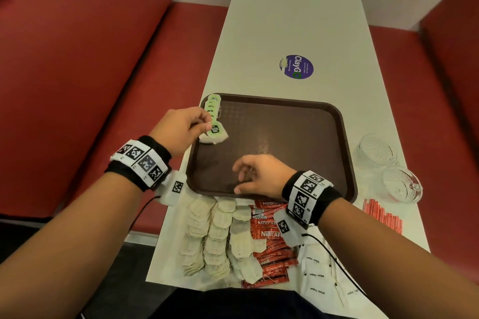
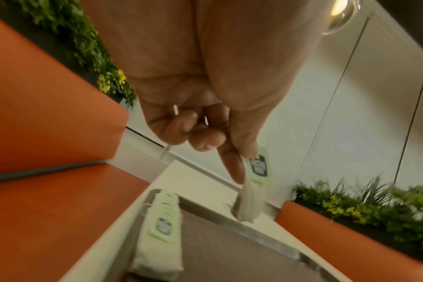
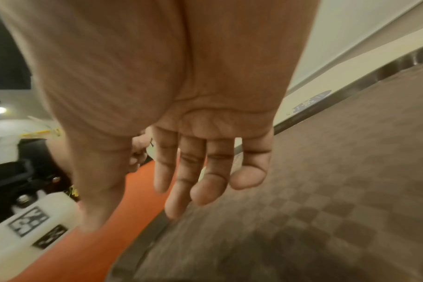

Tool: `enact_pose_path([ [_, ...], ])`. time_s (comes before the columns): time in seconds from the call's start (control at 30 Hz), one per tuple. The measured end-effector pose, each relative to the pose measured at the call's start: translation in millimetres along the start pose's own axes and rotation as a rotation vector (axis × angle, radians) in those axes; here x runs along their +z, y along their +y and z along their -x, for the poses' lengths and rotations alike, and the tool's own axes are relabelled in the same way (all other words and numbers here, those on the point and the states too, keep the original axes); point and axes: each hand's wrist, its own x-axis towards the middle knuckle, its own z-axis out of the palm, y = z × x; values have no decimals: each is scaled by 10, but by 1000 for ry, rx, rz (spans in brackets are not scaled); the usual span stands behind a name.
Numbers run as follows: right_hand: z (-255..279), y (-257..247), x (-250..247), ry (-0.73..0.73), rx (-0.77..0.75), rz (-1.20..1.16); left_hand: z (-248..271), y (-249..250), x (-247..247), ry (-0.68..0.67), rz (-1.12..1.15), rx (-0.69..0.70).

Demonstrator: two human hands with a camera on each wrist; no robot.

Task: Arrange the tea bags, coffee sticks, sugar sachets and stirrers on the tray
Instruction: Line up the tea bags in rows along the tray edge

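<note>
A dark brown tray (image 1: 298, 142) lies on the white table. A row of tea bags with green tags (image 1: 212, 107) runs along the tray's far left edge, also in the left wrist view (image 2: 163, 227). My left hand (image 1: 201, 124) pinches one more tea bag (image 1: 214, 136) by its green tag (image 2: 258, 167), just above the tray's left side. My right hand (image 1: 242, 176) hovers over the tray's near edge, fingers relaxed and holding nothing (image 3: 205, 181). Near me lie rows of tea bags (image 1: 212, 235), red coffee sticks (image 1: 269, 238) and white sugar sachets (image 1: 318, 274).
Red stirrers (image 1: 382, 215) lie right of the tray, beside two glass bowls (image 1: 400, 184). A round purple sticker (image 1: 296, 66) marks the table beyond the tray. Red bench seats (image 1: 77, 85) flank the table on both sides.
</note>
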Motion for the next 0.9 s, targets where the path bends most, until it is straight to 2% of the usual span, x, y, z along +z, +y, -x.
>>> enact_pose_path([
  [0.13,72,7,84,-146,5,65,-140,-273,-18,-170,-266,-144],
  [0.23,117,-23,138,-228,-8,142,-233,-387,97,-280,-347,-206],
  [0.4,143,-33,184,-248,-8,285,-434,-488,237,-163,-323,-259],
  [0.6,130,24,190,-213,-16,272,-548,-475,341,-22,-422,-362],
  [0.77,137,37,155,-152,-33,196,-593,-280,496,-173,-588,-370],
  [0.9,166,22,121,-102,-30,136,-632,-261,550,-215,-634,-395],
])
